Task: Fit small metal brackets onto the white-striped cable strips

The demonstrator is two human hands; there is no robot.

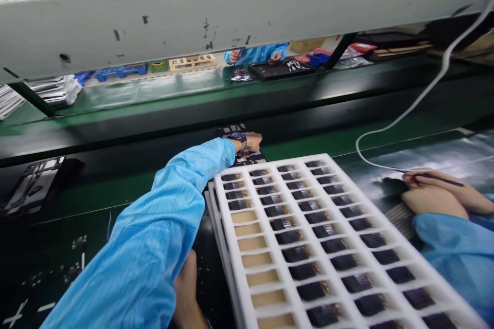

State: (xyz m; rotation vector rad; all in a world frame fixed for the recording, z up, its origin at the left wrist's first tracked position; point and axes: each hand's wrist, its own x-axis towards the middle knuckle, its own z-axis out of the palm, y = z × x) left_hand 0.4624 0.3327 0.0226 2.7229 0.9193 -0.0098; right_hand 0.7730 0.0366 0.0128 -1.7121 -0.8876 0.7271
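My left arm, in a blue sleeve with a dark wristwatch, reaches forward across the bench. My left hand (252,140) is closed, fingers curled on a small black tray (235,129) of parts at the edge of the green conveyor belt (154,95). Part of my right hand (188,288) shows under the left sleeve, beside the white foam tray (386,205); its fingers are hidden. The foam tray holds rows of small dark rectangular parts (297,253), and several pockets in its left column are bare.
At the right, a co-worker's hands (432,193) hold a thin black tool on a white cable (409,108). Across the belt, another person's hands (254,55) work at a black tray. A grey beam (231,15) spans overhead. More white trays are stacked underneath.
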